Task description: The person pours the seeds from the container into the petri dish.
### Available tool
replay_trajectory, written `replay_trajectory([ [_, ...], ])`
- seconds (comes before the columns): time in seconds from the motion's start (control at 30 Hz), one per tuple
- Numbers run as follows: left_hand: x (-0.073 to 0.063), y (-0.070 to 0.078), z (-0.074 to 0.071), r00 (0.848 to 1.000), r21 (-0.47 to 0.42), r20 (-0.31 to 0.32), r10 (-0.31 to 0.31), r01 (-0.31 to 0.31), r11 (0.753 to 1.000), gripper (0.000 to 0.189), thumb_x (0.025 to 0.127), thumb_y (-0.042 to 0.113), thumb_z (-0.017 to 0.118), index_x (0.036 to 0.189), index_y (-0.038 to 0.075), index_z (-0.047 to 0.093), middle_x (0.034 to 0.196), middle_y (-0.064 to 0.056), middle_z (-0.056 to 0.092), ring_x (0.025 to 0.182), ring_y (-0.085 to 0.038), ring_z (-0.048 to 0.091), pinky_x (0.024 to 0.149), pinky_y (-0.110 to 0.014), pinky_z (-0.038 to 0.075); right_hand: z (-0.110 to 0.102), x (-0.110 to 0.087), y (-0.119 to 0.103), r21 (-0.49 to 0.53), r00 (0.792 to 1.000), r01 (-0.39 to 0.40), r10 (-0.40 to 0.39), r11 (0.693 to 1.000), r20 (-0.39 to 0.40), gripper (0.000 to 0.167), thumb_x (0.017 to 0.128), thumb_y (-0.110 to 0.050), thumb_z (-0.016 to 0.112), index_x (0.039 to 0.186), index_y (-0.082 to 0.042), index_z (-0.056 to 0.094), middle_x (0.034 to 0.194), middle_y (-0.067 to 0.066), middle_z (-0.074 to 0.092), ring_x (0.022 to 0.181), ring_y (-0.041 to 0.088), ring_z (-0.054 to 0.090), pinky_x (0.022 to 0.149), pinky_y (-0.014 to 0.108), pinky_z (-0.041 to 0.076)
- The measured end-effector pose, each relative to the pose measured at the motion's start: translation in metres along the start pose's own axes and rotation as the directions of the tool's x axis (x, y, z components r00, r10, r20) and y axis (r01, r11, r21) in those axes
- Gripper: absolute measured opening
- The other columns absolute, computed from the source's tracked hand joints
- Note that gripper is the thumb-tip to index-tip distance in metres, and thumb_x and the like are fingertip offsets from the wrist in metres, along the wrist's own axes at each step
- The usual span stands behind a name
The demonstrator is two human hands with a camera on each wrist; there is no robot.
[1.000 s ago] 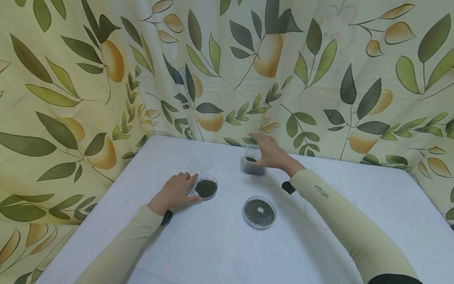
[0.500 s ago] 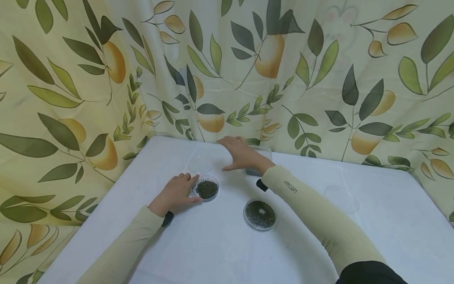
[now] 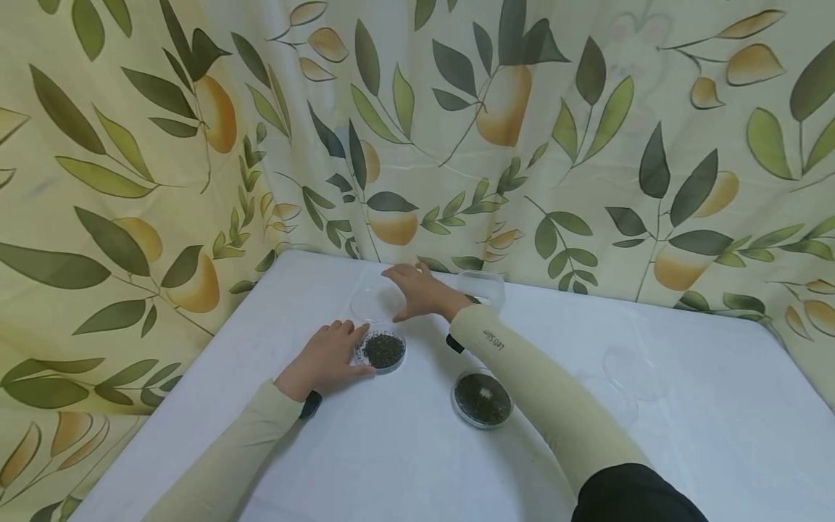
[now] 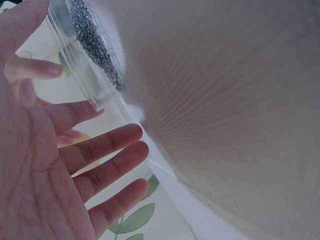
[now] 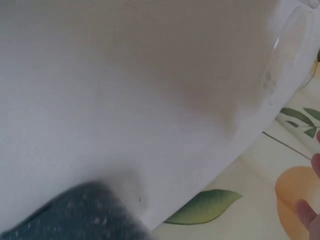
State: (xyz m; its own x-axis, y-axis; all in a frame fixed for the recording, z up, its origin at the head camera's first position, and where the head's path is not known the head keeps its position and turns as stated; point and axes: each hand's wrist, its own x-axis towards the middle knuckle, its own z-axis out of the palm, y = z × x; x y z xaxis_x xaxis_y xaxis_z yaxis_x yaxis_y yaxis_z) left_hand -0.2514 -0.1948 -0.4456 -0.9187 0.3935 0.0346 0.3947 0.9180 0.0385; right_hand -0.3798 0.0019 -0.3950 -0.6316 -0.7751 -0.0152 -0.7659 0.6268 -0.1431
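Note:
My left hand holds a small clear petri dish of dark, tea-like grains between thumb and index finger. The left wrist view shows the dish's rim at the index finger, while the other fingers stay outstretched. My right hand is spread above the table beside a clear round lid, with no visible grip on it; whether it touches the lid I cannot tell. Only a few right fingertips enter the right wrist view, with the lid at upper right.
A second petri dish of dark grains sits beside my right forearm. Behind the right wrist stands a clear box, partly hidden. Faint clear round lids lie on the white table at right. A leaf-patterned curtain hangs behind.
My right hand has moved left, from the clear box at the back to beside the round lid. The left hand stays at its dish.

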Motion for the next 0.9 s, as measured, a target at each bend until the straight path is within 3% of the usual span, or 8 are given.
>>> replay_trajectory([
  [0.2, 0.000, 0.000, -0.001, 1.000, 0.009, -0.004, 0.004, -0.004, 1.000, 0.085, 0.077, 0.065, 0.060, 0.138, 0.007, 0.046, 0.117, -0.015, 0.058, 0.103, -0.029, 0.054, 0.083, -0.044, 0.046, 0.010, 0.010, 0.001, 0.003, 0.999, -0.029, 0.029, 1.000, 0.029, 0.092, 0.072, -0.041, 0.079, 0.145, -0.010, 0.032, 0.149, 0.009, 0.037, 0.140, 0.027, 0.030, 0.113, 0.057, 0.017],
  [0.47, -0.001, 0.001, 0.000, 0.999, 0.002, -0.021, 0.025, -0.025, 1.000, 0.085, 0.078, 0.066, 0.059, 0.138, 0.007, 0.046, 0.111, -0.014, 0.059, 0.099, -0.029, 0.055, 0.080, -0.042, 0.046, 0.019, 0.022, 0.002, 0.006, 0.995, -0.059, 0.058, 0.998, 0.083, 0.096, 0.072, -0.044, 0.078, 0.147, -0.010, 0.029, 0.151, 0.010, 0.034, 0.141, 0.027, 0.028, 0.112, 0.061, 0.015],
  [0.9, -0.001, 0.000, 0.001, 1.000, -0.014, -0.016, 0.011, -0.012, 1.000, 0.085, 0.078, 0.066, 0.059, 0.138, 0.007, 0.046, 0.114, -0.015, 0.058, 0.101, -0.029, 0.055, 0.082, -0.042, 0.046, 0.027, 0.039, 0.003, 0.022, 0.984, -0.086, 0.082, 0.996, 0.156, 0.098, 0.072, -0.044, 0.078, 0.148, -0.011, 0.026, 0.152, 0.009, 0.032, 0.142, 0.027, 0.026, 0.114, 0.059, 0.014],
])
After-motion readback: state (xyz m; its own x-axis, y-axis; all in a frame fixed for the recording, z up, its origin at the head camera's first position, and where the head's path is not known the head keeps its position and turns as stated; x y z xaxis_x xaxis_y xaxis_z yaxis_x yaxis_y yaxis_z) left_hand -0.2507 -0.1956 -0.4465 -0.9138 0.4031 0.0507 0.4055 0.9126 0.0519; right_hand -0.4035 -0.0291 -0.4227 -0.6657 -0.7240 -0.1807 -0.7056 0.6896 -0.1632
